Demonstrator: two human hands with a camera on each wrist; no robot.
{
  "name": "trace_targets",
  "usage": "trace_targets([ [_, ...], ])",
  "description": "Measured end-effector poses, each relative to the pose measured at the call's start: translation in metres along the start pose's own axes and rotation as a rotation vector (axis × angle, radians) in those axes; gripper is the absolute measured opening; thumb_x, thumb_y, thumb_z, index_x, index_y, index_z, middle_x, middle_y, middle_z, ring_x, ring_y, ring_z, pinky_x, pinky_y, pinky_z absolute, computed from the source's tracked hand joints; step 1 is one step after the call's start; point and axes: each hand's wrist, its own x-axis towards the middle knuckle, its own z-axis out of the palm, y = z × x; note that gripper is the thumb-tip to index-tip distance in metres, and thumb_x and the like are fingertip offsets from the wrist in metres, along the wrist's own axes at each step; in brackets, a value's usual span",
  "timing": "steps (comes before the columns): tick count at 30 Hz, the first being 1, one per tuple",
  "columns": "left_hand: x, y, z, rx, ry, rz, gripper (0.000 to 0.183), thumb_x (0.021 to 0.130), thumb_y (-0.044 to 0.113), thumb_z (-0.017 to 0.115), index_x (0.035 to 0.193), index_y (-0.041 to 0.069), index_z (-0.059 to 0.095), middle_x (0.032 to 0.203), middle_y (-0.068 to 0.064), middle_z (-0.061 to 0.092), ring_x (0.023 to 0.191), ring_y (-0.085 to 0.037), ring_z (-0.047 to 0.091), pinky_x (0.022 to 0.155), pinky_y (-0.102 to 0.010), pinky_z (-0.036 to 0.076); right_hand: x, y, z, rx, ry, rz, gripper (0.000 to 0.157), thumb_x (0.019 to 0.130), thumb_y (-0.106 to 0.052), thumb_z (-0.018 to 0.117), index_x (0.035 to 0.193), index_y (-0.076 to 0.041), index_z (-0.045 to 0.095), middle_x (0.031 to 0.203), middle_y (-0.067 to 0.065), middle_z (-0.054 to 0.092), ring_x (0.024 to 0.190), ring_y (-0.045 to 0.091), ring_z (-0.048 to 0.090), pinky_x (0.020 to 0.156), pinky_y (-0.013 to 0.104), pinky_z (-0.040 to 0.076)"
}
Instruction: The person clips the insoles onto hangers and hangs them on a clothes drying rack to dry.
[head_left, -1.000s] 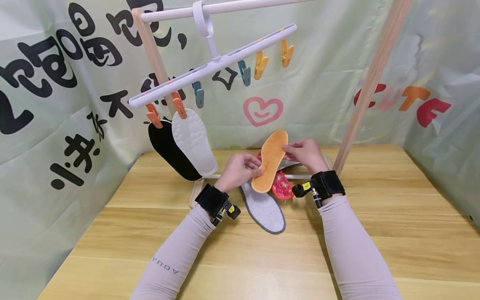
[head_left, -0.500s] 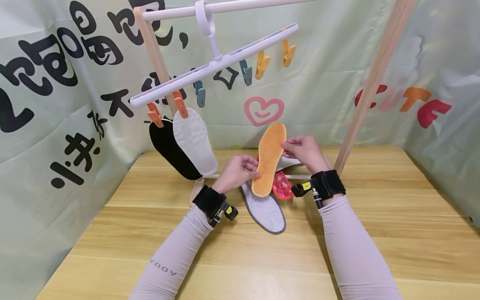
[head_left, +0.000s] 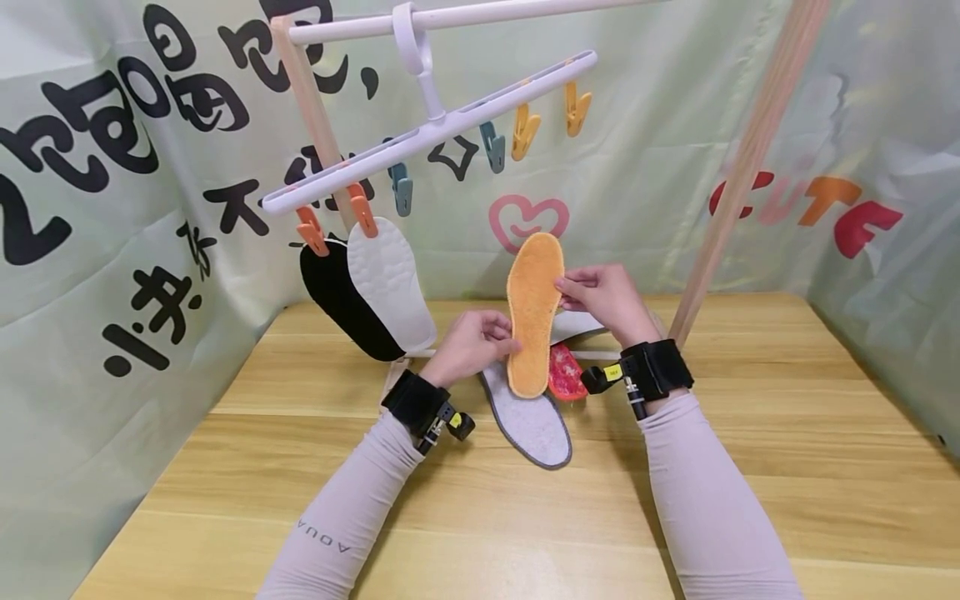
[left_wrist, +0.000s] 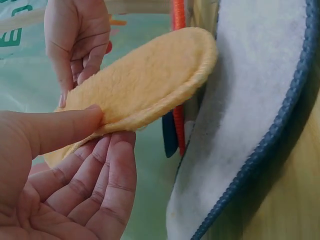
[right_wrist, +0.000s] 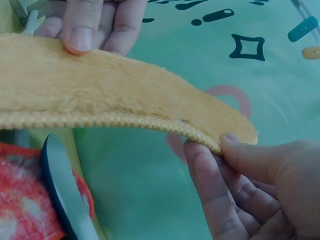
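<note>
A fuzzy orange insole (head_left: pixel 535 312) with a stitched edge stands almost upright between the two hands. My left hand (head_left: pixel 474 346) pinches its left edge low down, thumb on the near face and fingers behind, as the left wrist view shows. Higher up, on the opposite edge, my right hand (head_left: pixel 609 302) pinches it between thumb and fingers. Beneath lies a grey insole (head_left: pixel 536 429) with a dark stitched border, on the table. A red patterned insole (head_left: pixel 566 373) and another greyish insole (head_left: pixel 576 325) lie behind, partly covered by the orange one.
A lilac hanger (head_left: pixel 435 129) hangs tilted from a rack bar (head_left: pixel 480 14). Its orange clips (head_left: pixel 363 210) hold a black insole (head_left: pixel 341 304) and a white insole (head_left: pixel 392 287). Blue clips (head_left: pixel 401 190) and yellow clips (head_left: pixel 525 132) hang with nothing in them. A wooden post (head_left: pixel 738 183) stands right.
The orange insole has turned from a rightward lean to nearly upright, its top moving up and left. My right hand has shifted slightly up and left with it; both hands keep their pinch.
</note>
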Motion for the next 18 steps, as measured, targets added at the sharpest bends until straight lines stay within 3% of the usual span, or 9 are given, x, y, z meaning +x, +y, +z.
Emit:
trace_targets([
  [10, -0.003, 0.004, -0.007, -0.051, 0.018, 0.026, 0.013, 0.099, 0.014, 0.078, 0.104, 0.003, 0.075, 0.095, -0.014, 0.078, 0.091, -0.037, 0.075, 0.069, -0.022, 0.053, -0.006, -0.013, 0.004, -0.035, -0.007, -0.040, 0.040, 0.106, -0.026, 0.071, 0.132, 0.005, 0.071, 0.124, 0.026, 0.076, 0.088, 0.011, 0.079, 0.085, 0.025, 0.064],
  [18, -0.004, 0.005, -0.012, -0.090, 0.021, 0.065, 0.012, 0.101, 0.014, 0.076, 0.100, 0.002, 0.076, 0.089, -0.014, 0.077, 0.089, -0.045, 0.073, 0.067, -0.025, 0.053, -0.006, -0.020, 0.007, -0.050, -0.024, -0.060, 0.039, 0.106, -0.023, 0.070, 0.131, 0.007, 0.071, 0.122, 0.027, 0.077, 0.084, 0.007, 0.077, 0.087, 0.028, 0.065],
])
